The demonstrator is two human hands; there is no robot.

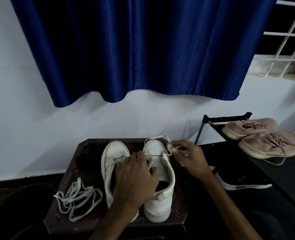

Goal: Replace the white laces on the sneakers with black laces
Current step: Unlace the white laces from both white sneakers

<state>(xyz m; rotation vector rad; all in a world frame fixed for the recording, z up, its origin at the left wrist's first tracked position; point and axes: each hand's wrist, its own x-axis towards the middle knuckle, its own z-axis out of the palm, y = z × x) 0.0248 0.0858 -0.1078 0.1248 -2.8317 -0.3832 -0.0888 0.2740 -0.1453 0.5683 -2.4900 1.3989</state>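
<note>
A flat, limp loose lace [77, 198] lies tangled on the dark wooden surface [60, 220], left of the left hand [136, 179]. That hand's curved grip clasps the smooth white right sneaker [160, 201] at its tongue. Just to the right, the right hand [190, 158] pinches the shoe's threaded lace [169, 147] in a narrow grip.

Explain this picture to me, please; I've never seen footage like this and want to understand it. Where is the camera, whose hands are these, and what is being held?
There is no machine here. A person wears one camera on the head, looking down at their own bare hands. On a dark wooden table stand a laced sneaker and an unlaced sneaker, both white. The left hand holds the laced sneaker at its tongue. The right hand pinches its white lace, which is partly pulled out. A loose white lace lies on the table beside the unlaced sneaker. To the right, pinkish shoes sit on a black rack. A blue curtain hangs behind.
</note>
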